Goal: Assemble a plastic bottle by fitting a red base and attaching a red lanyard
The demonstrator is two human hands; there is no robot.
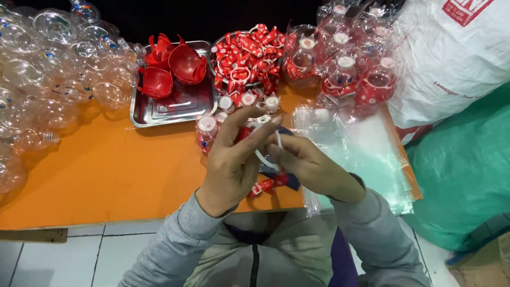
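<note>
My left hand [234,154] and my right hand [308,165] meet over the orange table [106,170], both pinching a small round clear bottle with a white ring handle [264,157] and a red printed strap [264,186] hanging below it. The fingers cover most of the bottle. Just beyond my hands stand a few small bottles with white caps [206,130]. Behind them lies a round dish heaped with red printed straps [247,53].
A steel tray [175,109] with red plastic cups [183,64] sits at the back. Several clear round bottles [48,64] are piled on the left. Bagged finished bottles [345,69], flat clear plastic bags [361,149], a white sack [451,58] and a green sack [467,165] lie on the right.
</note>
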